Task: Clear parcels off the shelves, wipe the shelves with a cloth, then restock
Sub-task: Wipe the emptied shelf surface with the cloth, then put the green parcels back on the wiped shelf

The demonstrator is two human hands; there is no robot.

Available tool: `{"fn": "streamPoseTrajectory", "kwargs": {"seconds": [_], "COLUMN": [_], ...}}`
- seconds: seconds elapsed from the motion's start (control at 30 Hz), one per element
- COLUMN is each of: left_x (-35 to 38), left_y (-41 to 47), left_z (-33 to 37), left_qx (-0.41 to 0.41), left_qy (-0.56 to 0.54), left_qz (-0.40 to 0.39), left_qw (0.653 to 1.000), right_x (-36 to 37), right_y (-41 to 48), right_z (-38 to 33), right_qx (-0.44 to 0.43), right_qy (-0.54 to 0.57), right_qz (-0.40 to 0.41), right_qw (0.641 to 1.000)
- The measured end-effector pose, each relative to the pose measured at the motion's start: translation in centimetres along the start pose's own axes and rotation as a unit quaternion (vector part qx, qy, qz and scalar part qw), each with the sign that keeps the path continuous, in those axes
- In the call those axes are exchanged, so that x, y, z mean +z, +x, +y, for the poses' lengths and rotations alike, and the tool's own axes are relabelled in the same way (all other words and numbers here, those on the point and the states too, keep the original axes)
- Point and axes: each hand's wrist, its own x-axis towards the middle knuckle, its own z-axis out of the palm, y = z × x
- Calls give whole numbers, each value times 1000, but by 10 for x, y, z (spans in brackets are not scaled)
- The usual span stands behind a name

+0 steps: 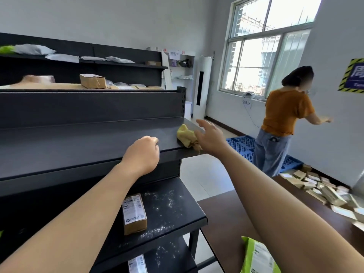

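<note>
Head view, room: pale walls, large window [266, 46], light tiled floor [199, 174].
Surface: dark middle shelf [78, 146] of a black metal rack, bare but for the cloth at its right end.
Cloth: yellow cloth [186, 135], bunched, lying on the middle shelf's right front corner and overhanging the edge.
Right hand: right hand [210, 136] at the cloth's right end, grip wide, fingers spread, holding nothing.
Left hand: left hand [141, 154] resting at the shelf's front edge, well left of the cloth, grip closed into a fist, nothing seen inside it.
Lower shelf: lower shelf [173, 209] speckled with white dust; one cardboard parcel [135, 213] stands on it.
Upper level: a taped box [92, 81] on the rack top; grey mailer bags [34, 49] on the rack behind.
Bench: brown bench [226, 213] just right of the rack, carrying a green-and-white bag [258, 257]; a heap of small parcels [323, 190] at its far side.
Obstructions: a person in an orange top [285, 113] stands by a blue pallet [242, 144] beyond the bench.
Open room: a floor strip between the rack's end and the bench.
</note>
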Motion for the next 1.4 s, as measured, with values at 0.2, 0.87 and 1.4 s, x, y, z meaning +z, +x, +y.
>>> {"fn": "streamPoseTrajectory", "kwargs": {"seconds": [0.2,0.87,1.4], "left_x": [11,198,389], "left_y": [-10,-78,-121], "left_z": [47,198,190], "left_qx": [92,159,-85], "left_qy": [-91,-175,-102], "left_qz": [25,-224,-381], "left_qw": [991,946,915], "right_x": [-36,-95,-8], "right_y": [-60,-253,-290], "right_z": [51,248,371], "right_qx": [68,357,458], "right_qy": [21,9,74], "right_qz": [9,19,-79], "right_qw": [997,934,882]}}
